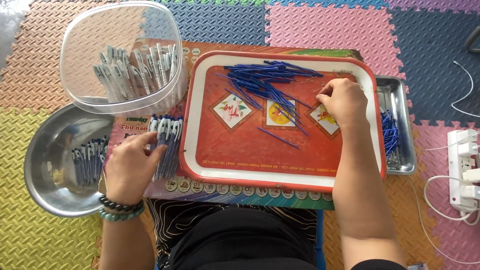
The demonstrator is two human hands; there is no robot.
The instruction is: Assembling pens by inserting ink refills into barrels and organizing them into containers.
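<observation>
My left hand [129,164] rests with fingers spread on a row of blue-and-white pens [167,142] lying on a printed board left of the tray. My right hand [342,100] hovers over the red tray [240,150], fingertips pinched near small springs at its upper right. A heap of thin blue pen refills [267,82] covers the tray's upper middle. Whether the right fingers hold a spring is too small to tell.
A clear plastic tub [122,55] with white pen barrels stands at upper left. A steel bowl [42,165] with assembled pens sits at left. A steel tray [400,125] with blue parts lies right of the red tray. A power strip [462,170] is at far right.
</observation>
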